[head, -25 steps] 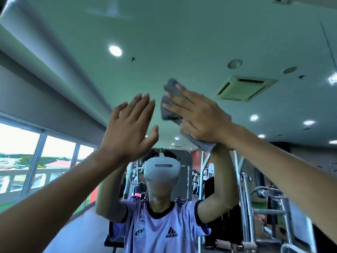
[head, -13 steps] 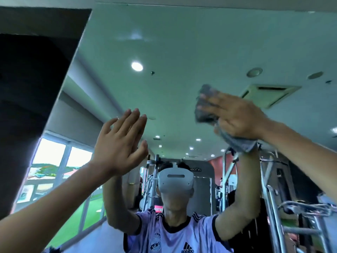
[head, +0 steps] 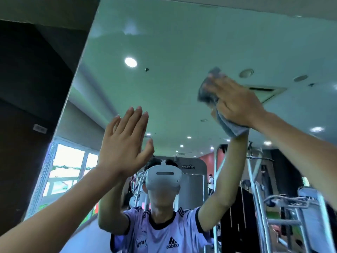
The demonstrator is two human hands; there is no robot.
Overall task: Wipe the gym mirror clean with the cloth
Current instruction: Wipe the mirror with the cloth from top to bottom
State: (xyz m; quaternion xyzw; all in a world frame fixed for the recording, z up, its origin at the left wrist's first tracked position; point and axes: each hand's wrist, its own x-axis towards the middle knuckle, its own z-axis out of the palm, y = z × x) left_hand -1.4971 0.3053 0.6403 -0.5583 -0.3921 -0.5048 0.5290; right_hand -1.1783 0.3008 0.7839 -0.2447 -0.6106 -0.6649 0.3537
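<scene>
Head view: right hand (head: 235,104), fingers straight, presses crumpled grey cloth (head: 230,127) onto large glass mirror (head: 182,42); left hand (head: 124,143) flat, empty, before the mirror.

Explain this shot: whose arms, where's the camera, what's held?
No robot: these are a person's two bare hands, filmed by one wide-angle camera worn on their head. Most of the picture is the mirror, so the ceiling, the gym machines and the figure in a white headset are reflections. The left hand is raised flat and open at the glass, holding nothing; whether it touches is unclear. The right hand presses a grey cloth to the mirror with spread fingers, slightly blurred. The dark wall on the left lies beside the mirror's edge.
</scene>
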